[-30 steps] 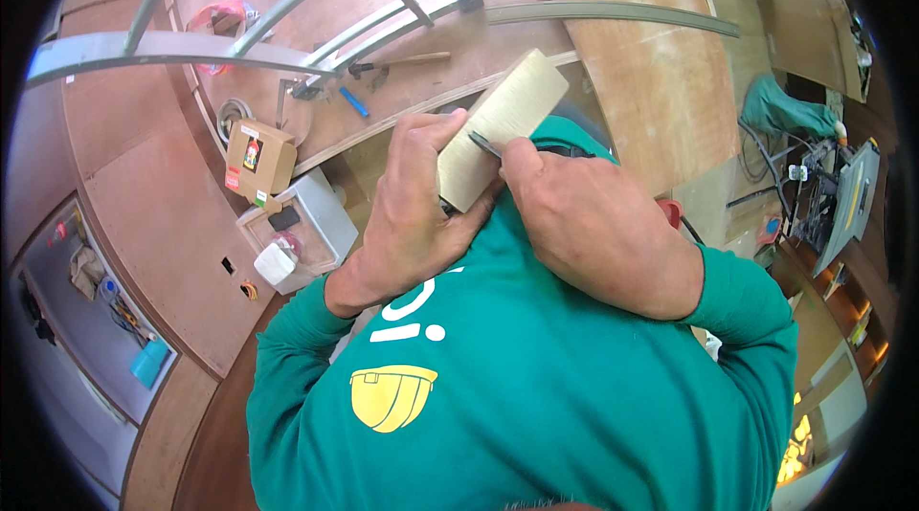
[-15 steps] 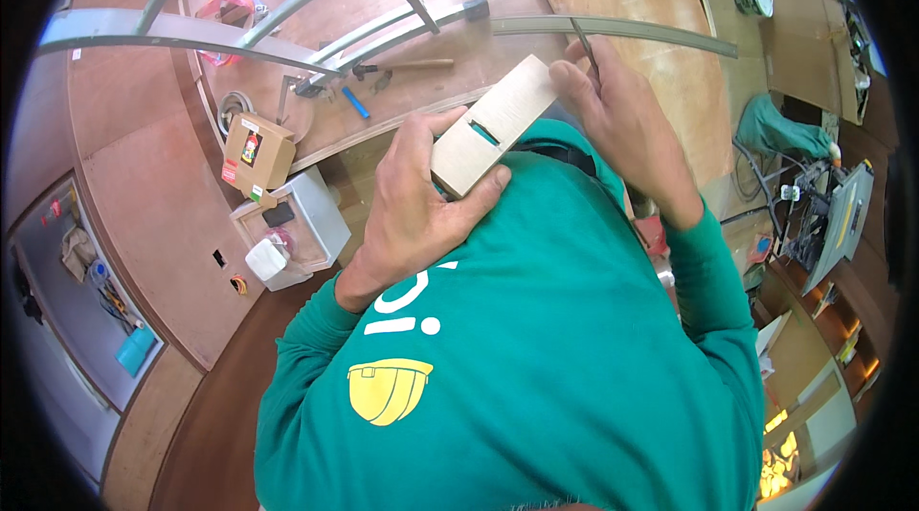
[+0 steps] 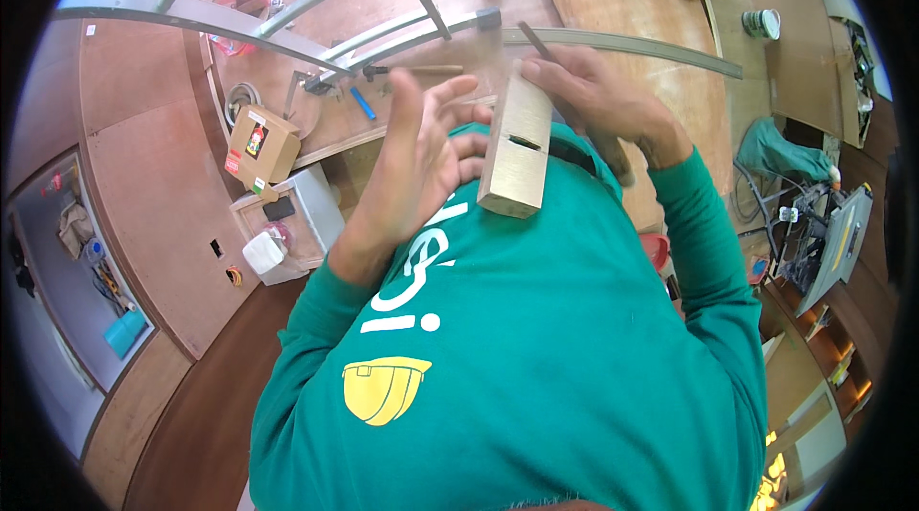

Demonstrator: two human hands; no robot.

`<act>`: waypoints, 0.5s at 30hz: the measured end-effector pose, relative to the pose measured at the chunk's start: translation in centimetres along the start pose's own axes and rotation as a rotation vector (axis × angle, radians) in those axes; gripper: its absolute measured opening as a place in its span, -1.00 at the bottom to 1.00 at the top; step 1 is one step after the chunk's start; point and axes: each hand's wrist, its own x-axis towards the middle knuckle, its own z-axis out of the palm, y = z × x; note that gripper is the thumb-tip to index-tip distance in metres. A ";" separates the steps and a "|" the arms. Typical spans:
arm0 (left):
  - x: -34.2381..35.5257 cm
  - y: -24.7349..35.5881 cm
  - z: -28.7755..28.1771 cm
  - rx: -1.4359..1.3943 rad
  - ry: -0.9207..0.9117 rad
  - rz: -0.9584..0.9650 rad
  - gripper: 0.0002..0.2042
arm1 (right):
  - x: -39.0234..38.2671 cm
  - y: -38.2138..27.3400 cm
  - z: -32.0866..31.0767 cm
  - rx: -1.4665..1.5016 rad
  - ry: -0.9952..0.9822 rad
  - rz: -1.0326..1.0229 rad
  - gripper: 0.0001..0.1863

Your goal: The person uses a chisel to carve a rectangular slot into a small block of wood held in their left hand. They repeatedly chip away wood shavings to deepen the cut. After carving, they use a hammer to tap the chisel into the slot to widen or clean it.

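Up close against the green shirt, the wooden plane block [image 3: 517,149], slotted on its upper face, rests tilted between both hands. The right hand [image 3: 598,95] grips its far end together with a thin dark blade [image 3: 534,40] that juts up past the fingers. The left hand [image 3: 421,152] is released, fingers spread, just beside the block's left edge and not holding it. Farther left of that hand, a grey open box [image 3: 311,214] holds a white roll, a black object and something pink; a closed cardboard carton [image 3: 260,145] stands beside it.
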 end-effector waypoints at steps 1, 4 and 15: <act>1.8 -0.6 -0.1 -0.049 0.016 -0.047 0.11 | 0.4 -1.1 0.7 -0.015 0.005 -0.077 -0.51; 3.2 0.8 1.4 -0.132 -0.088 -0.075 -0.09 | 1.3 -3.0 2.1 -0.105 0.014 -0.221 -0.56; 3.1 0.5 2.0 -0.183 0.067 0.218 -0.03 | -0.8 -3.0 2.5 -0.182 0.463 -0.351 -0.46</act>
